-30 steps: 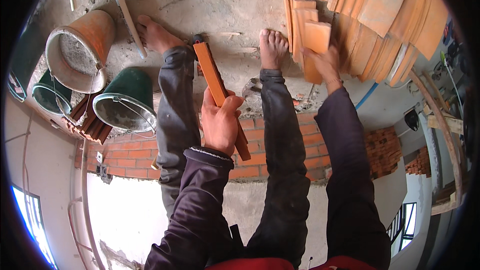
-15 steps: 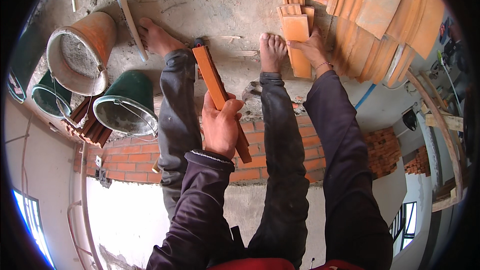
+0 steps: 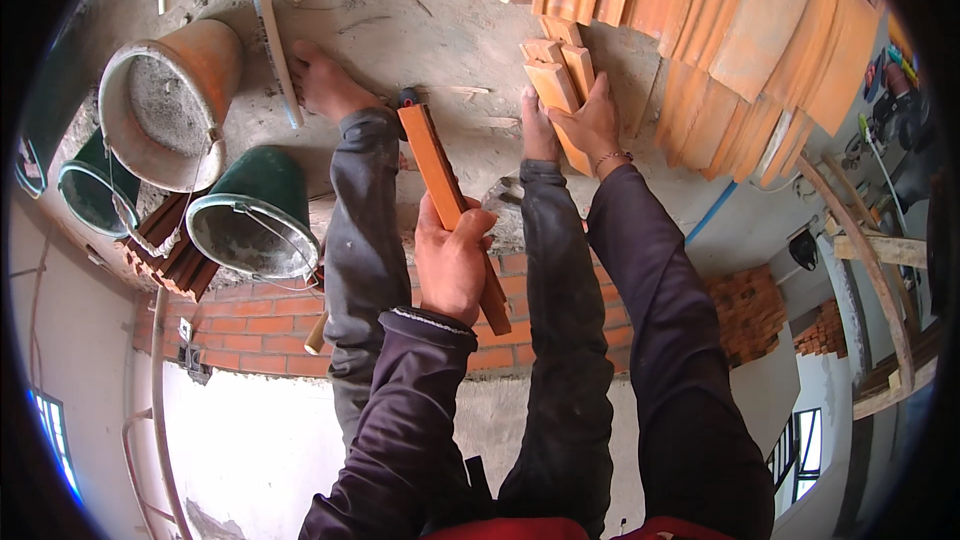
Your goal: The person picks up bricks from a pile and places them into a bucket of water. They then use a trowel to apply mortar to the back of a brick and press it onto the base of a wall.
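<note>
Two narrow clay tile strips (image 3: 437, 160), long and orange, are pressed together in my left hand (image 3: 450, 260), thumb across them. They slant over the floor between my legs. My right hand (image 3: 590, 128) is closed on the side of a small stack of orange clay tiles (image 3: 553, 87), beside my right foot (image 3: 538, 130). The stack is tilted, and the ends of several tiles show, some set further back than others. A hammer-like metal head (image 3: 502, 194) lies on the ground just beyond my left hand, partly hidden.
Rows of clay tiles (image 3: 690, 10) lean together at the far right. Buckets stand at left: an orange one (image 3: 215, 65) with grey mix and green ones (image 3: 270, 175). A pipe (image 3: 268, 30) lies by my left foot. A brick course (image 3: 260, 325) runs below.
My right hand has shifted left with the tile stack, which has turned so that its tile ends show more. My left hand still holds its strips, barely moved.
</note>
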The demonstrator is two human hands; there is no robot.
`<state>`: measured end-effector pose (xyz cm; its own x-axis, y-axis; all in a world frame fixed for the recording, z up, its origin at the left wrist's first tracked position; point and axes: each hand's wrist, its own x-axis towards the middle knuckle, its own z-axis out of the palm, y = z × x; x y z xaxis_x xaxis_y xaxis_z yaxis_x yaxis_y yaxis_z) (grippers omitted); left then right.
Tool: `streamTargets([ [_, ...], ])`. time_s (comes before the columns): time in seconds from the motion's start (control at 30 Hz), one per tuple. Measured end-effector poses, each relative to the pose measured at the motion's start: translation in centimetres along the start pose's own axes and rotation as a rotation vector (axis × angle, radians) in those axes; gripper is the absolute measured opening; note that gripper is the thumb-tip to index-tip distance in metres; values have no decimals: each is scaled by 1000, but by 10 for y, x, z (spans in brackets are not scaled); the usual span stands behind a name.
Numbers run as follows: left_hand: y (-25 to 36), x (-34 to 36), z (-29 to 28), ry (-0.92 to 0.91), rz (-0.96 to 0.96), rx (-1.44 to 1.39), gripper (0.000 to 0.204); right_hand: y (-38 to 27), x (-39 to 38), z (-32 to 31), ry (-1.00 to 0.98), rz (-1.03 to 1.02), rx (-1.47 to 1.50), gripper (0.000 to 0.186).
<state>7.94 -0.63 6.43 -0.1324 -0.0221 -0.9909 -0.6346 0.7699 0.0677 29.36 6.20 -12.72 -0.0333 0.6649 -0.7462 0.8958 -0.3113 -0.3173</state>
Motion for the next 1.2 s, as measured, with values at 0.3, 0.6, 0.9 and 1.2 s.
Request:
streamTargets([
  [0.3,14,-2,-14,11,6,-81,36,-23,-4,-91,-465,198,-269,89],
  [0.6,25,0,-20,28,32,-248,22,25,54,-103,-745,483,-301,108],
  [0.9,41,2,-33,10,68,-258,47,-18,18,-112,-701,154,-97,101],
  [1.2,68,-3,-83,-13,65,-172,58,-344,-93,-173,-792,128,1,89],
])
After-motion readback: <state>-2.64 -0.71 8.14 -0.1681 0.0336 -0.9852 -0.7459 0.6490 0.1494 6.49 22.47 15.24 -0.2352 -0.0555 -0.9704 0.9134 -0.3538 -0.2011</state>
